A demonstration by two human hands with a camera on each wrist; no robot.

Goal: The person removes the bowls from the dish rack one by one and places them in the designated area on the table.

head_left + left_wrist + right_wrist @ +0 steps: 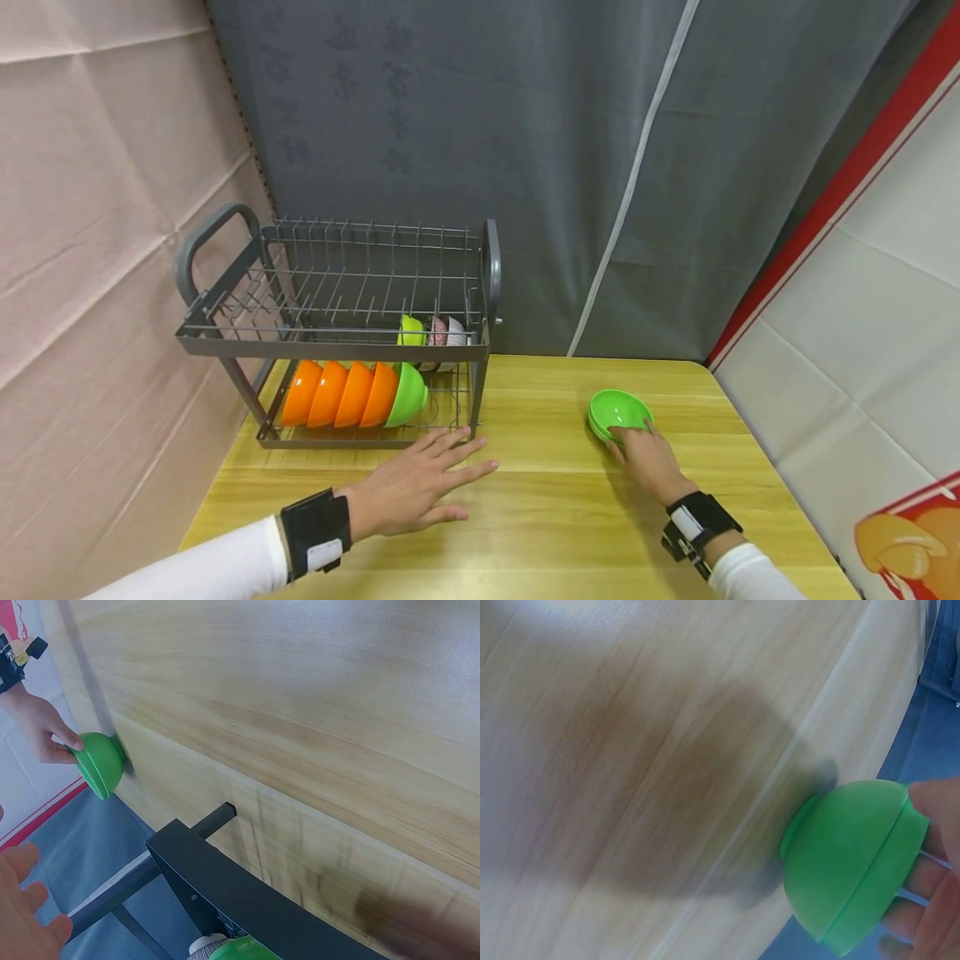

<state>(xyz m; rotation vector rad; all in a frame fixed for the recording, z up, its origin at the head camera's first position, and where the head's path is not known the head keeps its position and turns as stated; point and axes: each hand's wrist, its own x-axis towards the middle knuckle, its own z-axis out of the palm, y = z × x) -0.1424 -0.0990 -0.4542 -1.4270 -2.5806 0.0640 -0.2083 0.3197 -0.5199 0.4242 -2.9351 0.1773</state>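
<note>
A stack of green bowls, one nested in another, stands on the right part of the wooden table. My right hand pinches the near rim of the stack, and the right wrist view shows the thumb and fingers at the edge of the green bowls. With fingers spread, my left hand hovers over the table just in front of the dish rack and holds nothing. In the left wrist view, part of the left hand shows beside the rack's dark frame.
On the rack's lower tier, several orange bowls lean in a row beside a green bowl. Behind them sit a small lime-green bowl and patterned bowls. A grey curtain hangs behind the table; pale walls flank it.
</note>
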